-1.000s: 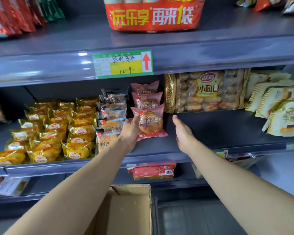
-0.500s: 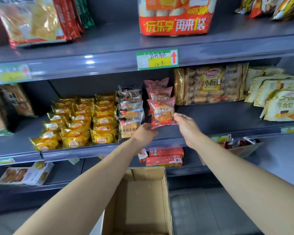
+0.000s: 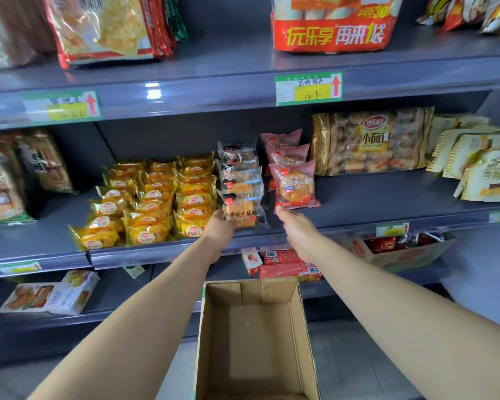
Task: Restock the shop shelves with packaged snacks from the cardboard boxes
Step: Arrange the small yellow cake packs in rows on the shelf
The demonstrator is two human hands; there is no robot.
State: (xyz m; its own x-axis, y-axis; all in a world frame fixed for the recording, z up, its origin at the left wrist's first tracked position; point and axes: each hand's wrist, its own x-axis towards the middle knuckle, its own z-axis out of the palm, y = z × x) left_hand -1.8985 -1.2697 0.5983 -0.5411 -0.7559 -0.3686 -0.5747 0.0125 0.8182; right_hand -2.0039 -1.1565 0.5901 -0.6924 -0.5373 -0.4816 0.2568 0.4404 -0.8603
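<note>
1. Leftward off the pink pack (image 3: 293,184), the left hand (image 3: 220,226) is now meeting the toast pack (image 3: 243,215) at its 7 o'clock corner. I cannot tell whether it is gripping.
2. Right hand (image 3: 298,228), fingers nearly straight, is touching the pink pack from 6 o'clock, holding nothing.
3. Box (image 3: 298,327) is sitting at the view's 6 o'clock.
4. Risk: a nudge could be tipping either upright row over on the shelf (image 3: 373,197).
5. Reading: "水牛乳千层吐司", "red bean", "小面包", "牛角包".
</note>
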